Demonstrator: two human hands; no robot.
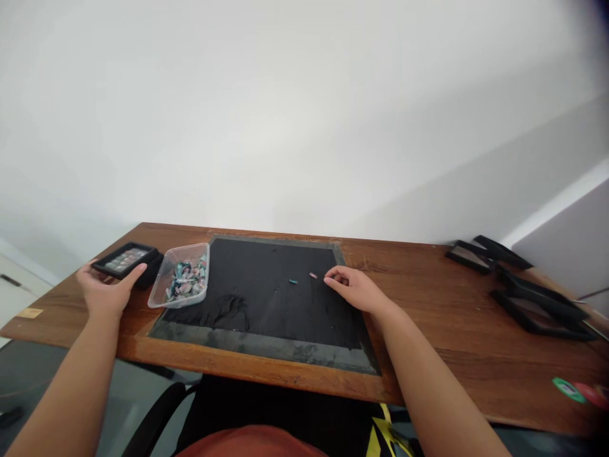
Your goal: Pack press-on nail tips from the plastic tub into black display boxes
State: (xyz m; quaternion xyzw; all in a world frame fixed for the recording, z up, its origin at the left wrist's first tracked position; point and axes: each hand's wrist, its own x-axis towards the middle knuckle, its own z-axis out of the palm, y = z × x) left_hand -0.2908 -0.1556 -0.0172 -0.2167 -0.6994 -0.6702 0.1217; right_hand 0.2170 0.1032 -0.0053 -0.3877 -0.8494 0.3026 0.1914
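At the table's left, my left hand (107, 292) grips a black box with a clear window (124, 259), its thumb along the near side. Rows of small pale pieces show through the window. Another black box (151, 270) sits close behind it, partly covered. Over the right part of a black mat (276, 304), my right hand (349, 285) has its fingers curled and pressed together; whatever they may hold is hidden. Just left of the fingertips lies a small pinkish piece (313, 275), with a small teal piece (293, 281) farther left.
A clear plastic tub (155, 292) of many small teal and pink pieces stands on the mat's left edge. Black frame-like boxes (537, 308) lie at the right of the wooden table (428, 304). Green and red round items (568, 389) are near the front right edge.
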